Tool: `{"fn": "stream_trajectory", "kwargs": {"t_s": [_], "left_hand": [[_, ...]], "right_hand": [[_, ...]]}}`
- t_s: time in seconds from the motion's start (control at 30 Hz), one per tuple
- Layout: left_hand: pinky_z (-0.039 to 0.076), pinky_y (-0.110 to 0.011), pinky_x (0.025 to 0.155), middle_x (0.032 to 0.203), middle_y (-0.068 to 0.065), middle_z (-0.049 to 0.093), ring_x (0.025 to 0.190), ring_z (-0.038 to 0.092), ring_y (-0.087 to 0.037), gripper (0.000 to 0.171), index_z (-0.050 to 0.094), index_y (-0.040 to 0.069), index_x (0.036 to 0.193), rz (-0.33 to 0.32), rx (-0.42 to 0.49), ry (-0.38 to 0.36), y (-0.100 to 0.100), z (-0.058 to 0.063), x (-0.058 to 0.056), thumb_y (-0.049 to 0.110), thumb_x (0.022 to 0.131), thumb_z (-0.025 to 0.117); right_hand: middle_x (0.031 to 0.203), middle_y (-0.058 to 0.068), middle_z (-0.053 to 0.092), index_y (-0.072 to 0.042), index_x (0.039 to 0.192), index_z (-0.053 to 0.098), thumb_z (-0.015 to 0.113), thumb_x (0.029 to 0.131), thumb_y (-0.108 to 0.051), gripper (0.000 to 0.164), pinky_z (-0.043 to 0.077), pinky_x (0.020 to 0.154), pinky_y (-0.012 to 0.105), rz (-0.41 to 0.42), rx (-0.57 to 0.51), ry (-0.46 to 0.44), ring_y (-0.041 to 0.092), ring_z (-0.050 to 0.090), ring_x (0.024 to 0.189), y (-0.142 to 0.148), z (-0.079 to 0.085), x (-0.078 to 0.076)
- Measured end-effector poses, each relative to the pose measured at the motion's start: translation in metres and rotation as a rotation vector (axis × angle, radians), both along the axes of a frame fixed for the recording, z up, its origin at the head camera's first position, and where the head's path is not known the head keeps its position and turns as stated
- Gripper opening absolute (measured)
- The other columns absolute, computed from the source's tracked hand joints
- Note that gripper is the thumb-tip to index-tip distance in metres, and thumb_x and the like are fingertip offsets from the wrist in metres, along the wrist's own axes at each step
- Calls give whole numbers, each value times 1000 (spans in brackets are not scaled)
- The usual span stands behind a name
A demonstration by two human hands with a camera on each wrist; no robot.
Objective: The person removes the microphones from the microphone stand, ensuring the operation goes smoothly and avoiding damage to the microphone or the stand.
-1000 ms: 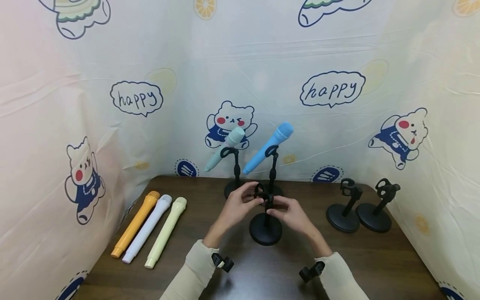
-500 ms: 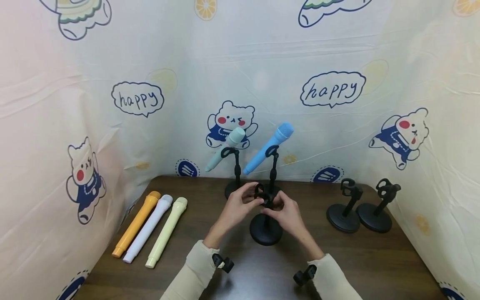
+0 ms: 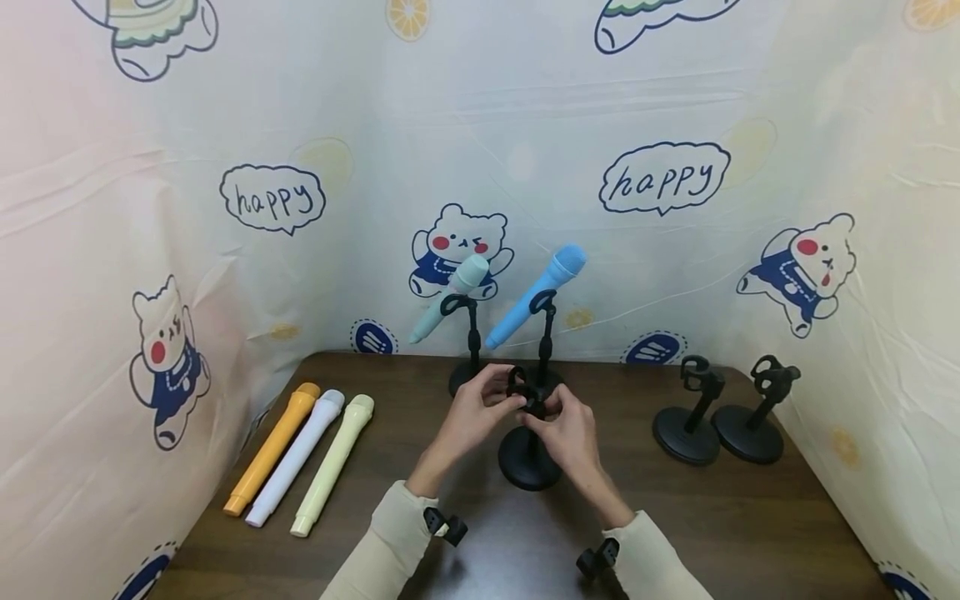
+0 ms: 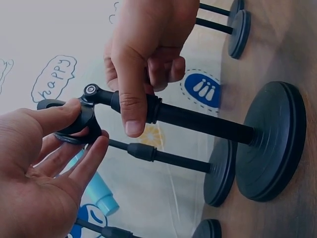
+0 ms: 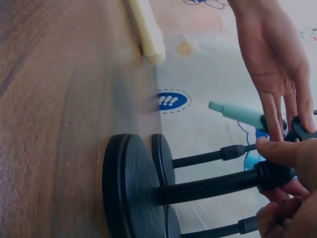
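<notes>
A black microphone stand with a round base stands on the table in front of me. My left hand pinches the clip at its top between thumb and fingers. Just below, my right hand grips the collar of the pole, its thumb lying along it in the left wrist view. Behind this stand, a mint microphone and a blue microphone lean tilted in the clips of two more stands, whose bases are partly hidden by my hands.
On the left of the table lie an orange microphone, a lavender microphone and a pale yellow microphone, side by side. Two shorter black stands with bare clips stand at the right. A printed cloth hangs behind the table.
My right hand has shifted left and turned around the pole's collar, its wrist swinging inward. The left hand has stayed at the clip. The stand's base has hardly moved.
</notes>
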State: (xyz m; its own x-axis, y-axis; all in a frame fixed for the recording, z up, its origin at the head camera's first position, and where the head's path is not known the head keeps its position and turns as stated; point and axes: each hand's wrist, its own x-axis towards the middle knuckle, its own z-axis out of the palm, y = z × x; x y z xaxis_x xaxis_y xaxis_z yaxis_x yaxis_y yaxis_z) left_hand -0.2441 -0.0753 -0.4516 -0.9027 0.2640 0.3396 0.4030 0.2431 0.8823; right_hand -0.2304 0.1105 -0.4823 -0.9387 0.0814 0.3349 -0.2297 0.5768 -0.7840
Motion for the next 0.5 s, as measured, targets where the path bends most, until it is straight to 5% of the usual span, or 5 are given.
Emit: {"fn": "stream_trajectory", "kwargs": {"t_s": [0.5], "left_hand": [[58, -41, 108, 132, -11, 71, 124, 70, -28, 43, 62, 14, 140, -10, 2, -29, 0, 2, 3, 15, 99, 77]], "right_hand": [[88, 5, 72, -11, 87, 56, 95, 82, -25, 41, 50, 65, 29, -33, 24, -14, 17, 69, 78, -1, 0, 2]]}}
